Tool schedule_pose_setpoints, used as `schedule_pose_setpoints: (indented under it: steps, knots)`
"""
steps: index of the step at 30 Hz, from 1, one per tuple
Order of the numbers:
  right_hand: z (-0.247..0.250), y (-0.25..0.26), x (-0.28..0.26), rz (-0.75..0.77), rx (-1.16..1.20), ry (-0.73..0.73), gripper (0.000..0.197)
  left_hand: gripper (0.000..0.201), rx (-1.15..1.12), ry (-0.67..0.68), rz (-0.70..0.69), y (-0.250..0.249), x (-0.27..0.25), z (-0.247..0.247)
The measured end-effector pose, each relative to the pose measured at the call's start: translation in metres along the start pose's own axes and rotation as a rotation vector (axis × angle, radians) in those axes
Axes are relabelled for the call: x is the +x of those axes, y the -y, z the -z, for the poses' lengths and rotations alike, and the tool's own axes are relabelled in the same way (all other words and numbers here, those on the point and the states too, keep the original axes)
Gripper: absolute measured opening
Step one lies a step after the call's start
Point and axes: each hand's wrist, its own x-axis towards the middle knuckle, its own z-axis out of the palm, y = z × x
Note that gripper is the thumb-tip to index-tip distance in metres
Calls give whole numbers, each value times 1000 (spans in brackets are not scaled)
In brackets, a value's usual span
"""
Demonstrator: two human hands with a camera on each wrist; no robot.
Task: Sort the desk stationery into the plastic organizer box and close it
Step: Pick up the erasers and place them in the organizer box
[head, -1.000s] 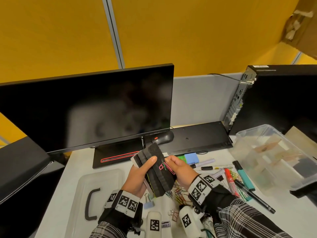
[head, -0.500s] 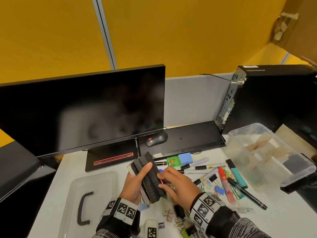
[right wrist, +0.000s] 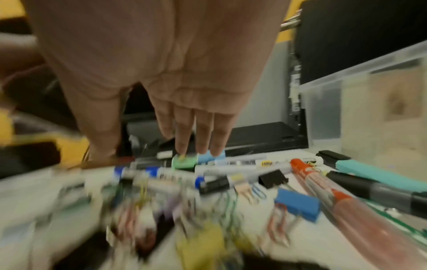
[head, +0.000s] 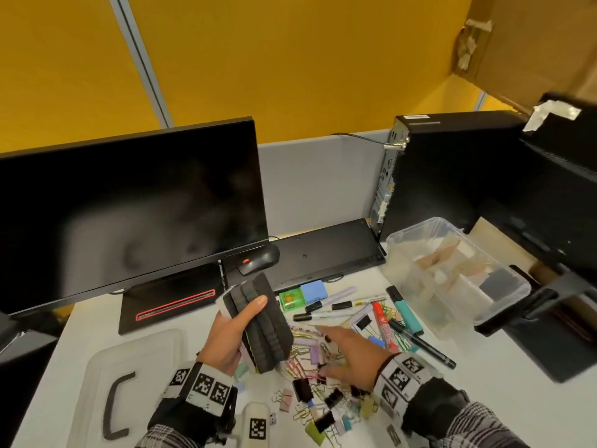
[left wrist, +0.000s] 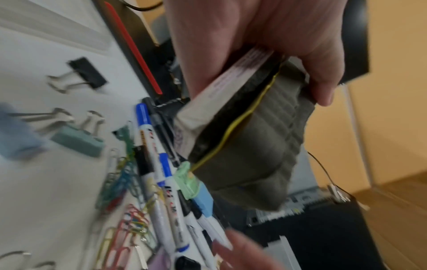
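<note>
My left hand (head: 248, 315) grips an upright stack of black foam pads with a white block (head: 263, 328) above the desk; in the left wrist view the stack (left wrist: 249, 146) has a yellow band around it. My right hand (head: 326, 350) hovers flat with straight fingers over the pile of paper clips (head: 298, 362) and binder clips (head: 302, 389), holding nothing. Its fingertips (right wrist: 201, 144) point at the white markers (right wrist: 175, 173). The clear organizer box (head: 504, 287) stands open at the right. Its lid (head: 142, 354) with a black handle lies at the left.
A red marker (head: 382, 324), teal highlighter (head: 407, 313) and black pen (head: 423, 345) lie between the pile and the box. Green (head: 291, 300) and blue (head: 312, 291) small blocks sit near the keyboard (head: 323, 253). The monitor (head: 129, 215) and PC tower (head: 452, 176) stand behind.
My right hand has let go of the foam stack and dropped right, over the clips, with fingers straightened. The left hand still holds the stack, now alone.
</note>
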Motion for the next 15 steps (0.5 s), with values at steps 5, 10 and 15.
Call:
schedule_pose_setpoints:
  steps: [5, 10, 15]
  knots:
    - [48, 6, -5, 7, 754, -26, 87, 34, -27, 146, 17, -4, -12, -65]
    - [82, -13, -31, 4, 1085, 257, 78, 85, -97, 287, 91, 6, -10, -123]
    - [124, -54, -54, 23, 962, 203, 78, 88, 86, 381, -27, 7, 2, -162]
